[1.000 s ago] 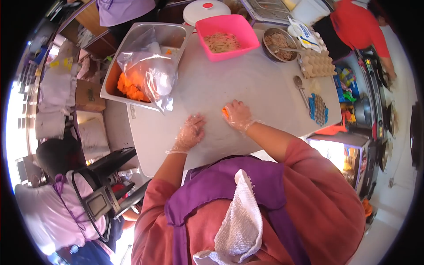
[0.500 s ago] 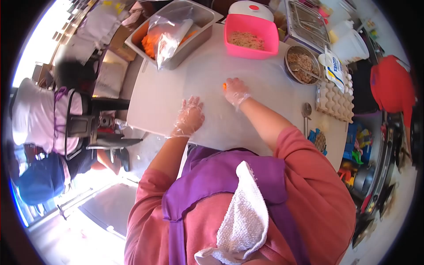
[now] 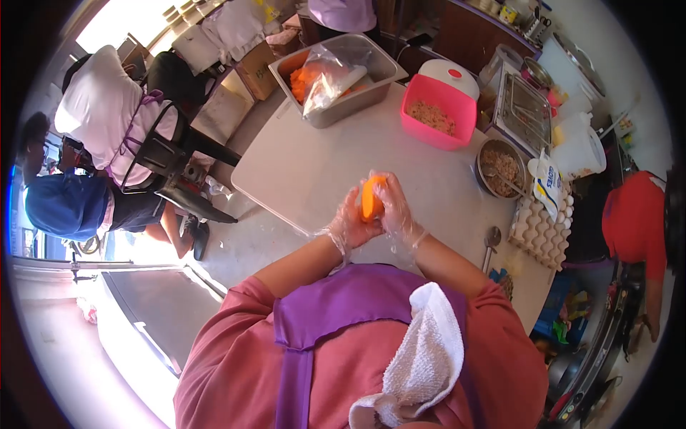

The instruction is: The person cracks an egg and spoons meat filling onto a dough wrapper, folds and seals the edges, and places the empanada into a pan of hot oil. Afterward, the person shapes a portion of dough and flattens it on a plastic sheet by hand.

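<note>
A flattened orange piece, apparently dough (image 3: 369,198), is held up between my two hands above the near part of the table. My left hand (image 3: 349,222), in a clear plastic glove, cups it from the left and below. On the other side my right hand (image 3: 395,206), gloved the same way, has its fingers pressed around the piece. Beyond them, a metal pan (image 3: 343,114) holds an orange mass (image 3: 306,80) partly covered by a clear plastic bag (image 3: 336,68). To its right stands a pink container (image 3: 449,139) with a crumbly light-brown filling (image 3: 431,116).
At the right are a metal bowl (image 3: 480,179) of brown filling with a spoon, a glove packet (image 3: 547,186), egg trays (image 3: 536,232) and a ladle (image 3: 491,239). People sit at the left (image 3: 118,114); a person in red (image 3: 632,222) stands at the right.
My hands, formerly apart over the table, have come together near my body. The orange piece, barely showing at my right hand before, is now between both. The camera view has shifted.
</note>
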Tool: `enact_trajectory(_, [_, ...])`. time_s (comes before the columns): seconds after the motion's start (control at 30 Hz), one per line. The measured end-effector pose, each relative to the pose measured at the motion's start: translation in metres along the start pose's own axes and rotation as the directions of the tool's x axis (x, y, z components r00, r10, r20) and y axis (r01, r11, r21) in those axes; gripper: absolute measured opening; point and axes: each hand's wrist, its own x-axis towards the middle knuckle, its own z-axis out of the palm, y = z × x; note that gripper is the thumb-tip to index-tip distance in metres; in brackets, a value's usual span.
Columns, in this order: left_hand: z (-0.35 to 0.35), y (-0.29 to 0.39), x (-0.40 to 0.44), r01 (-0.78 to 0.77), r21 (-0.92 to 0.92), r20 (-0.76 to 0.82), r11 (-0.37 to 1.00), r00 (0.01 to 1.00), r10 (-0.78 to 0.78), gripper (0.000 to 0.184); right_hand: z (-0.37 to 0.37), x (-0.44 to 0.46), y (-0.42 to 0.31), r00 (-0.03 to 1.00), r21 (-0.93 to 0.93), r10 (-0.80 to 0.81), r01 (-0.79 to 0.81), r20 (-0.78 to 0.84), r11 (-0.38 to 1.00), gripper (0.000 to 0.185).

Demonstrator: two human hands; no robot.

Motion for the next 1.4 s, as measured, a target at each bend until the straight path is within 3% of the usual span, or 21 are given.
enact_trajectory(0.07, [-0.001,-0.002,0.009,-0.079,0.105,-0.028,0.991,0.996,0.082,0.049,-0.021,0.001,0.019,0.963,-0.372,-0.247,0.271,0.112,0.888,0.037])
enact_trajectory(0.13, [0.004,-0.005,0.008,-0.109,0.095,-0.059,0.989,0.992,0.115,0.037,0.008,-0.019,-0.019,0.976,-0.017,-0.176,0.175,-0.126,0.984,0.037])
enact_trajectory(0.2, [-0.002,-0.005,0.023,-0.208,0.181,0.104,0.961,0.976,0.191,0.033,0.002,-0.020,-0.027,0.942,-0.154,-0.270,0.242,-0.201,0.958,0.038])
enact_trajectory(0.3, [0.027,0.001,0.018,-0.242,0.273,0.155,0.931,0.966,0.206,0.032,0.016,-0.028,-0.064,0.935,-0.390,-0.237,0.122,-0.262,0.913,0.035])
enact_trajectory(0.37, [0.049,0.009,0.008,-0.290,0.281,0.248,0.915,0.943,0.223,0.032,0.002,-0.025,-0.069,0.916,-0.778,-0.394,0.191,-0.078,0.598,0.035])
enact_trajectory(0.4, [0.056,0.011,0.006,-0.320,0.286,0.334,0.903,0.917,0.219,0.031,0.009,-0.024,-0.068,0.914,-0.779,-0.399,0.198,-0.073,0.595,0.035])
enact_trajectory(0.47, [0.062,0.012,0.009,-0.299,0.262,0.231,0.918,0.943,0.241,0.028,0.025,-0.022,-0.064,0.884,-0.459,-0.398,0.256,-0.245,0.851,0.035])
enact_trajectory(0.5, [0.063,0.013,0.010,-0.262,0.224,0.135,0.939,0.962,0.237,0.027,0.029,-0.020,-0.062,0.882,-0.463,-0.402,0.257,-0.247,0.848,0.035])
enact_trajectory(0.57, [0.056,0.013,0.011,-0.225,0.183,0.039,0.957,0.974,0.222,0.025,0.034,-0.017,-0.055,0.782,-0.760,-0.619,0.354,-0.080,0.545,0.030])
enact_trajectory(0.6, [0.049,0.013,0.007,-0.547,0.655,0.265,0.521,0.812,0.520,0.028,0.040,-0.017,-0.055,0.779,-0.762,-0.622,0.356,-0.078,0.541,0.030])
enact_trajectory(0.63, [0.044,0.015,0.006,-0.613,0.767,0.598,-0.188,0.577,0.557,0.032,0.048,-0.017,-0.056,0.768,-0.801,-0.638,0.347,-0.055,0.488,0.025])
enact_trajectory(0.67, [0.042,0.019,0.008,-0.613,0.767,0.598,-0.189,0.576,0.557,0.032,0.055,-0.017,-0.057,0.759,-0.836,-0.650,0.335,-0.033,0.434,0.022])
enact_trajectory(0.73, [0.067,0.034,-0.015,-0.415,0.887,0.461,-0.203,0.814,0.353,0.039,0.068,-0.013,-0.061,0.745,-0.870,-0.667,0.328,-0.002,0.369,0.024])
enact_trajectory(0.83, [0.065,0.039,-0.020,-0.529,0.837,0.535,-0.143,0.732,0.422,0.044,0.083,-0.009,-0.069,0.729,-0.897,-0.684,0.320,0.029,0.304,0.032])
enact_trajectory(1.07, [0.060,0.053,-0.018,-0.525,0.827,0.561,-0.202,0.745,0.361,0.041,0.089,-0.003,-0.065,0.682,-0.909,-0.727,0.347,0.076,0.231,0.038])
enact_trajectory(1.13, [0.053,0.050,-0.009,-0.638,0.648,0.528,0.417,0.770,0.358,0.042,0.091,-0.003,-0.069,0.666,-0.923,-0.744,0.318,0.054,0.217,0.036])
enact_trajectory(1.17, [0.054,0.050,-0.008,-0.632,0.645,0.549,0.429,0.774,0.315,0.042,0.092,-0.001,-0.069,0.661,-0.906,-0.747,0.357,0.075,0.225,0.035])
enact_trajectory(1.23, [0.059,0.056,-0.015,-0.728,0.606,0.787,-0.320,0.493,0.371,0.028,0.093,-0.001,-0.068,0.642,-0.902,-0.764,0.368,0.071,0.226,0.034])
enact_trajectory(1.33, [0.045,0.053,0.013,-0.667,0.646,0.761,-0.370,0.532,0.371,0.012,0.089,-0.001,-0.071,0.649,-0.887,-0.759,0.378,0.050,0.264,0.032])
enact_trajectory(1.37, [0.047,0.055,0.016,-0.675,0.611,0.470,0.415,0.730,0.495,0.010,0.085,-0.001,-0.072,0.719,-0.836,-0.694,0.406,0.043,0.368,0.031])
enact_trajectory(1.4, [0.060,0.060,0.007,-0.334,0.132,0.183,0.933,0.934,0.308,0.010,0.083,-0.003,-0.074,0.782,-0.774,-0.621,0.421,0.045,0.474,0.030])
